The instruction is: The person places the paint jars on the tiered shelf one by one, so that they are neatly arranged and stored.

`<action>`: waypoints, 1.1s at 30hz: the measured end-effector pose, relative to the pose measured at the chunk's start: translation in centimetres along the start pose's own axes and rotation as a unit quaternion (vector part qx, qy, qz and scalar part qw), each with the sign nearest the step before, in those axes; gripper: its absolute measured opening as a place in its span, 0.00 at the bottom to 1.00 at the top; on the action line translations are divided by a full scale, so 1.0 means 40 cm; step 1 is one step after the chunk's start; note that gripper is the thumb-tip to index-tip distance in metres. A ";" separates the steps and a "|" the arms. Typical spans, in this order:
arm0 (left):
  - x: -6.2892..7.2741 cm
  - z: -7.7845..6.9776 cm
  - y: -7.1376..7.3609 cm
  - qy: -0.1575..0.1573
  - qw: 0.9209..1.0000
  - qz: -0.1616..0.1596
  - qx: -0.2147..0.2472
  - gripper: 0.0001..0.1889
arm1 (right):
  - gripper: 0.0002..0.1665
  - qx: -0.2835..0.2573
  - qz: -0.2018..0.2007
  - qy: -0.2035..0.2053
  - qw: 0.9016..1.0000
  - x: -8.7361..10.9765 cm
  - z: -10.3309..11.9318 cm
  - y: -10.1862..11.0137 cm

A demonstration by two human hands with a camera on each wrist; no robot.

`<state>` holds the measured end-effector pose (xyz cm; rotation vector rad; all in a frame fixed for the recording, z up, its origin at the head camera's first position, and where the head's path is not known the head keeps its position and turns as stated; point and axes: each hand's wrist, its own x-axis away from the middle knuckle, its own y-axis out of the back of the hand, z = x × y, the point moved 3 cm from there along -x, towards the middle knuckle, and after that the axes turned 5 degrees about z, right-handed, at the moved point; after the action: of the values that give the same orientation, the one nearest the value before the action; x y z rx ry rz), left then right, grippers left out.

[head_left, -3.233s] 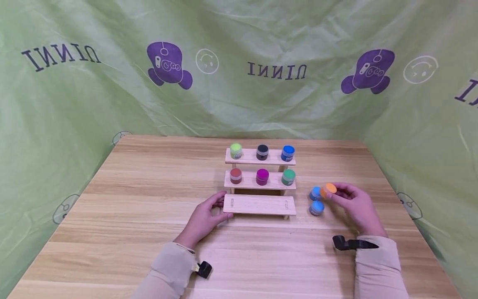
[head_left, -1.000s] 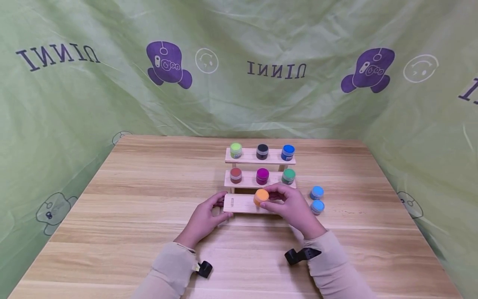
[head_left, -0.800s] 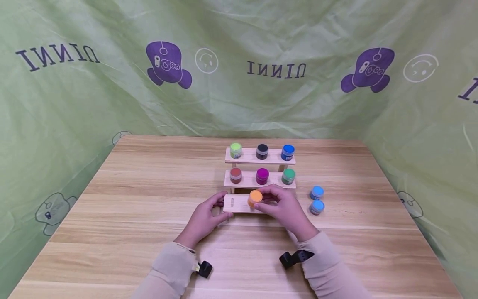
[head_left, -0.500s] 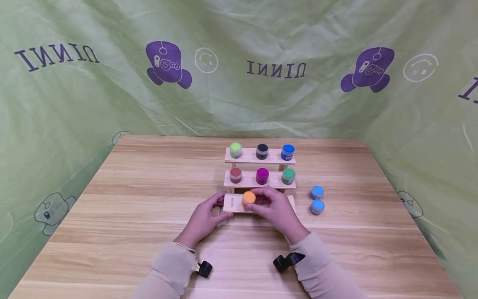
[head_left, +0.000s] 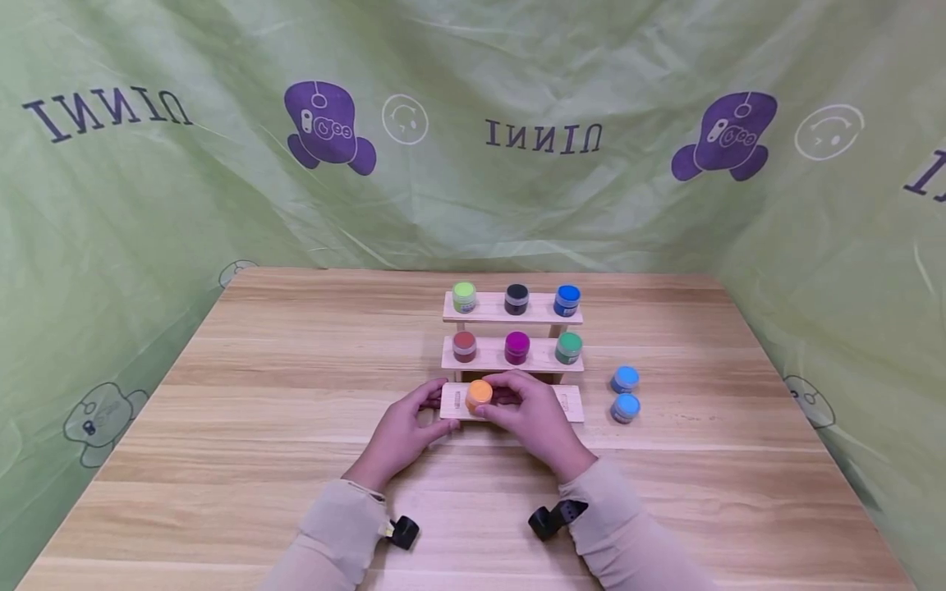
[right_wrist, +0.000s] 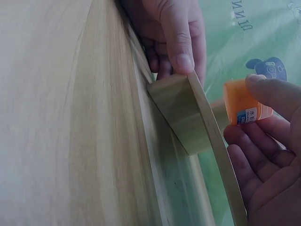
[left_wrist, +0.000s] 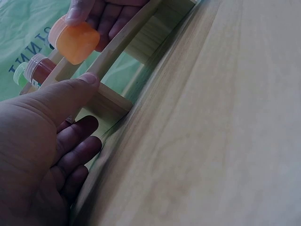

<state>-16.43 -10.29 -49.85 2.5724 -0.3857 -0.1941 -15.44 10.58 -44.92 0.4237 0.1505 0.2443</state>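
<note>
My right hand pinches an orange paint jar between thumb and fingers, close over the lowest step of a three-step wooden stand, toward its left end. In the right wrist view the jar shows a small printed label, and a gap lies between it and the board. With the thumb on the front corner and the fingers behind, my left hand grips the left end of that step. The left wrist view shows its thumb pressing the board's edge.
Lime, black and blue jars line the top step. Brown-red, magenta and green jars stand on the middle one. Two light blue jars sit on the table right of the stand. Green cloth hangs behind.
My right hand took the orange jar from beside the light blue jars and carried it left, over the lowest step toward its left end. My left hand stays at the stand.
</note>
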 end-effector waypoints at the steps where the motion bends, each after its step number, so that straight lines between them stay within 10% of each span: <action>1: 0.001 0.000 0.000 -0.001 1.000 0.000 -0.002 0.35 | 0.20 0.003 0.000 0.001 1.000 -0.002 0.000 -0.003; 33: 0.001 -0.002 0.002 0.000 1.000 -0.001 0.005 0.33 | 0.20 0.062 -0.006 0.014 0.998 -0.027 0.005 -0.042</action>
<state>-16.40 -10.34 -49.74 2.5816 -0.3861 -0.1936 -16.09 8.74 -45.36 0.5420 0.1961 0.2304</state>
